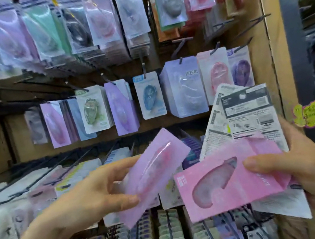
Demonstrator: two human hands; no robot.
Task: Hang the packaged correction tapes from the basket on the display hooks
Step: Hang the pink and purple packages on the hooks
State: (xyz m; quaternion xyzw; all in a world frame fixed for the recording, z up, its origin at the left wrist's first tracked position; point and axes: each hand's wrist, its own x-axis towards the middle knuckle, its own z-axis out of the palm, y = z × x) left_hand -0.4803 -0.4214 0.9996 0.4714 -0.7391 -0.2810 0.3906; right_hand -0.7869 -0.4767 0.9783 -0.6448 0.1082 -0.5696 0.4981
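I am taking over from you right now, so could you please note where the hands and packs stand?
Left hand: grips one lilac pack, not on a hook.
Right hand: holds a fan, with the pink pack in front and white-backed packs behind.
Display: many hung packs; bare hooks at upper right.
Basket: not in view.
Left to do: hang every held pack.

Tilted pink correction tape pack (pixel 155 161) beside fanned pink-fronted packs (pixel 226 189).
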